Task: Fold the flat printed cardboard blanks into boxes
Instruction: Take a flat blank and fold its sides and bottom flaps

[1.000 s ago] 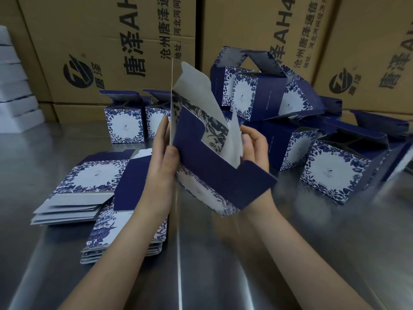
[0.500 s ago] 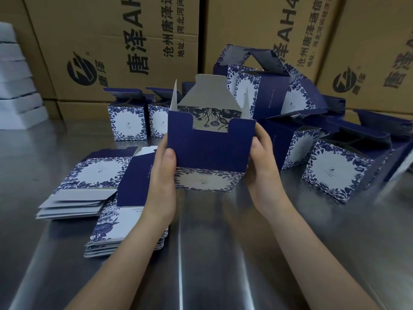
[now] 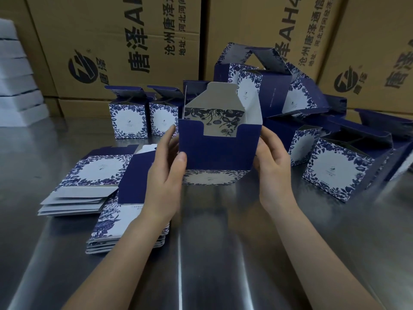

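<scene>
box (image 3: 220,153) was skewed and half-flat a sec ago, now it's squared up and upright, left hand (image 3: 165,175) and right hand (image 3: 273,168) gripping its sides, fingers curled round it

Navy box (image 3: 220,151), blue-white floral border

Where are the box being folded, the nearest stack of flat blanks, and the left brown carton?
half-folded box (image 3: 220,153), head view, navy front panel.
nearest stack of flat blanks (image 3: 109,220), head view, top blank's floral print.
left brown carton (image 3: 78,25), head view, bare face above logo.
</scene>
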